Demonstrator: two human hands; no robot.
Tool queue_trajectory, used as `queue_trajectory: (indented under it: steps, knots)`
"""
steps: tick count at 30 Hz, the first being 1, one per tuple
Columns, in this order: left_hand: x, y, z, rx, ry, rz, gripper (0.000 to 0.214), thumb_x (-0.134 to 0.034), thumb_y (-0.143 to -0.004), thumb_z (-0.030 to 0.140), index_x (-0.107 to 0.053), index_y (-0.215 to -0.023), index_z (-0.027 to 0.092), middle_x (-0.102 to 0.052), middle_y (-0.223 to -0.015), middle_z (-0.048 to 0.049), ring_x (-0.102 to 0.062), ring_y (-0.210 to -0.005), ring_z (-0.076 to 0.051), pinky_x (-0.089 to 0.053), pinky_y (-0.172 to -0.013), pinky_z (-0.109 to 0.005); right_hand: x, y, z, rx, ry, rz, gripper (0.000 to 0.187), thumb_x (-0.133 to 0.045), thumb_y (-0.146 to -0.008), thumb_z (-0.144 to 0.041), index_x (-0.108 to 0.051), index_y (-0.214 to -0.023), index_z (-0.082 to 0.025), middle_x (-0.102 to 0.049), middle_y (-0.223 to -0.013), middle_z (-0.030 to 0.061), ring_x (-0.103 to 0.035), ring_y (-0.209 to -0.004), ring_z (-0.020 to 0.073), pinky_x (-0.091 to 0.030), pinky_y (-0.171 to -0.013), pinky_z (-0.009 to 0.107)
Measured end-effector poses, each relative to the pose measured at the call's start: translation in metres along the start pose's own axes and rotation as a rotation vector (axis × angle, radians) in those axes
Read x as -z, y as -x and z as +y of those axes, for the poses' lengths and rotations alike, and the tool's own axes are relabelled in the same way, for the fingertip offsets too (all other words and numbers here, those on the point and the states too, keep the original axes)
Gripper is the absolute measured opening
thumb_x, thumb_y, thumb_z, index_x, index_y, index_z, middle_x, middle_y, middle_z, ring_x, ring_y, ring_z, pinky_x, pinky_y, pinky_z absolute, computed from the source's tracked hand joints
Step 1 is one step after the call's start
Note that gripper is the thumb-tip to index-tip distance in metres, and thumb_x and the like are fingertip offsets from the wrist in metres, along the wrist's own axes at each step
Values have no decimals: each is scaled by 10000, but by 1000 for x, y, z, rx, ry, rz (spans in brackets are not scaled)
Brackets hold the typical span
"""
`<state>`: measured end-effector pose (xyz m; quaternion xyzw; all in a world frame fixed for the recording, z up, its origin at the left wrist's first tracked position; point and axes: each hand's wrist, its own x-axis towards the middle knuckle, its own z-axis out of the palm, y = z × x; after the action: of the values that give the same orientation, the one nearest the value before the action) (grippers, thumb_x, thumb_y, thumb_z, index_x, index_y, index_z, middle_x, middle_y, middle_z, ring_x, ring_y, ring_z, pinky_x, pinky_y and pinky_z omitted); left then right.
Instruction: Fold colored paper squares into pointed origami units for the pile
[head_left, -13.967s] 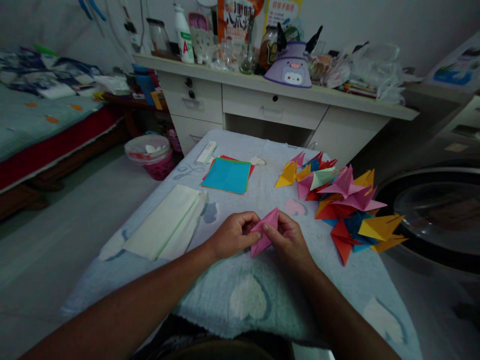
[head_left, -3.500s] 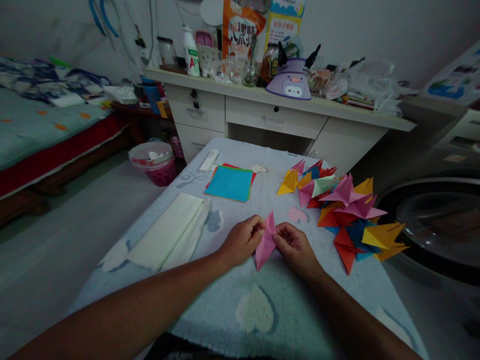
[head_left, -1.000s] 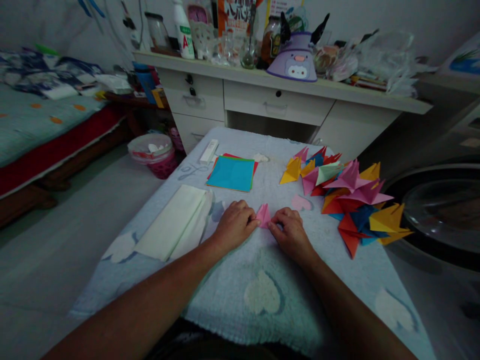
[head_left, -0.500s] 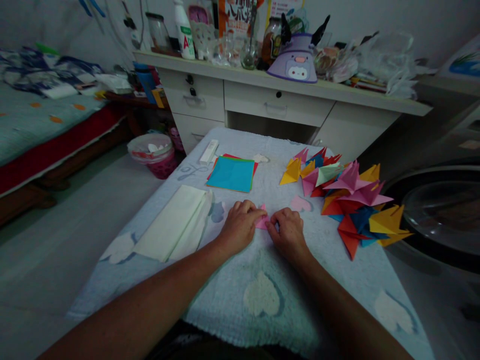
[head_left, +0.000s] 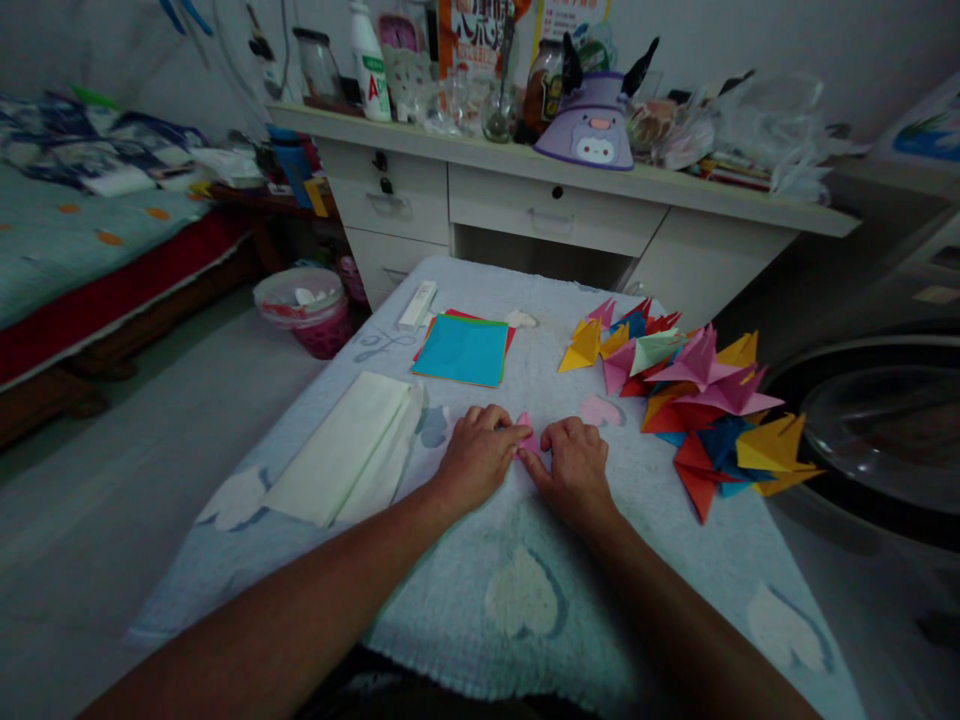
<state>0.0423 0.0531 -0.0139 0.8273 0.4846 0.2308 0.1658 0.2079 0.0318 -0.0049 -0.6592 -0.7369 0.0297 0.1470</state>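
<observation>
A small folded piece of pink origami paper (head_left: 527,440) lies on the cloth-covered table between my hands. My left hand (head_left: 478,455) is closed at its left edge, with thumb and fingertips holding it down. From the right, the thumb of my right hand (head_left: 577,465) presses on the paper's lower edge, its other fingers curled against the cloth. Part of the paper is hidden under my fingers. Beyond it lies a stack of square coloured paper (head_left: 461,348), blue on top. Folded paper cranes (head_left: 705,370) in several colours are heaped to the right.
A folded pale cloth or paper (head_left: 337,450) rests left of my hands, with a narrow white box (head_left: 417,305) farther back. Behind the table stands a white desk (head_left: 555,200) with drawers. A waste bin (head_left: 307,310) is on the floor at left, a front-loading washer (head_left: 885,430) at right.
My right thumb has slid left and down along the pink paper's lower edge, and more of the paper's upper right shows. My left hand stays nearly in place.
</observation>
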Motion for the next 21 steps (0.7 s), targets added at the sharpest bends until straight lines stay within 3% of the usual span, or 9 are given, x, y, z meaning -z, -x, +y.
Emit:
queue_trajectory:
  steps: [12,21]
  knots:
    - [6,4,4,108,-136,-41,625,-585,-868,261,-366,-1446,351,-517,-1211,-63,-429,-1061,-270,-344,-915,-414,2,1,5,6,-22,-10,297,-592,-860,-497,-584,-932,-209,-549,-979,85,-463,-924,276,-315,-767,384]
    - [10,7,-2,155,-141,-54,528,-582,-862,286,-449,-1368,349,-516,-1195,-61,-430,-1062,-281,-341,-878,-399,2,2,15,-10,-66,-26,206,-632,-834,-388,-580,-938,-218,-551,-1011,74,-468,-934,271,-321,-778,386]
